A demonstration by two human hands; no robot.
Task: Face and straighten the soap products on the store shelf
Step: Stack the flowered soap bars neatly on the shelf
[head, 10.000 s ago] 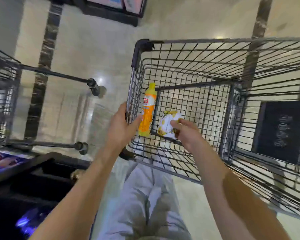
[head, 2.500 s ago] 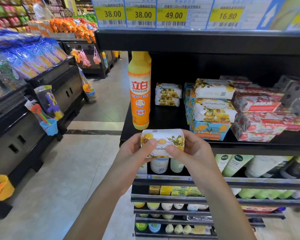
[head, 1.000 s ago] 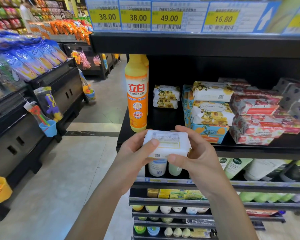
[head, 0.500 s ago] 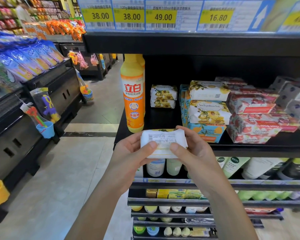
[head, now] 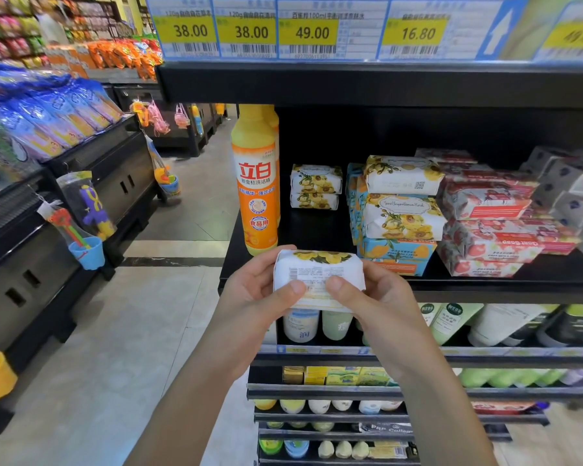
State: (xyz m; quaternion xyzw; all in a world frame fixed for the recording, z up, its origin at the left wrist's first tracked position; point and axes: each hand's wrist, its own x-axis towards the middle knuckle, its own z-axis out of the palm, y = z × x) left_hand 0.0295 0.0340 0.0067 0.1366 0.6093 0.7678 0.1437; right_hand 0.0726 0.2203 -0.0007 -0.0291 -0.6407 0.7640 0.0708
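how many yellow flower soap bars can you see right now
5: one bar held by left hand and right hand, two stacked right of the orange detergent bottle, two atop the nearer pile. More may hide behind.

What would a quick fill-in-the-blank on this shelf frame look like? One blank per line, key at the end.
1. The left hand and right hand grip one soap bar; the side towards the camera shows a printed ____.
2. The orange bottle stands upright at the ____ end of the shelf.
3. Beside the bottle, ____ yellow-flower bars lie stacked.
4. The price tag next to the white arrow reads ____.

Missing: barcode; left; two; 16.80
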